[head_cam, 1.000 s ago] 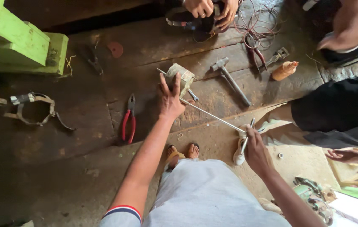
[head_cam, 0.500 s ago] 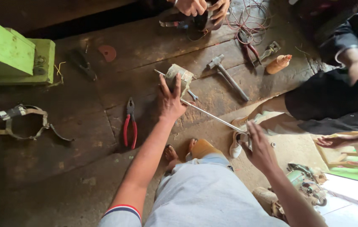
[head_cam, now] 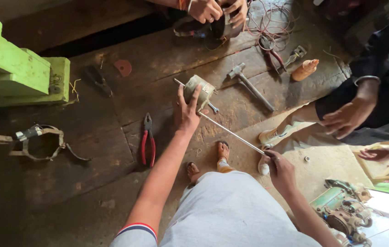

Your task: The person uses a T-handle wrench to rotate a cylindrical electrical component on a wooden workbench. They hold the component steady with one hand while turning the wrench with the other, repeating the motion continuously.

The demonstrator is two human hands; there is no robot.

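Note:
My left hand [head_cam: 186, 111] grips a small round metal motor part [head_cam: 200, 88] that rests on the dark wooden workbench [head_cam: 112, 137]. A long thin metal rod [head_cam: 231, 132] runs through that part and slants down to the right. My right hand [head_cam: 280, 170] is closed on the rod's lower end, where a white handle [head_cam: 264, 168] shows. Red-handled pliers [head_cam: 148, 142] lie on the bench just left of my left arm.
A hammer [head_cam: 249, 84], a second pair of red pliers [head_cam: 271, 54], tangled wire and an orange bottle [head_cam: 305, 69] lie at the back right. Another person's hands [head_cam: 217, 11] work at the top; a third person's hand [head_cam: 347, 118] hovers at right. A green wooden block [head_cam: 21, 68] stands left.
The view has shifted slightly and the bench looks closer. My hands keep their hold on the part and rod. The person at right has brought a hand down into view.

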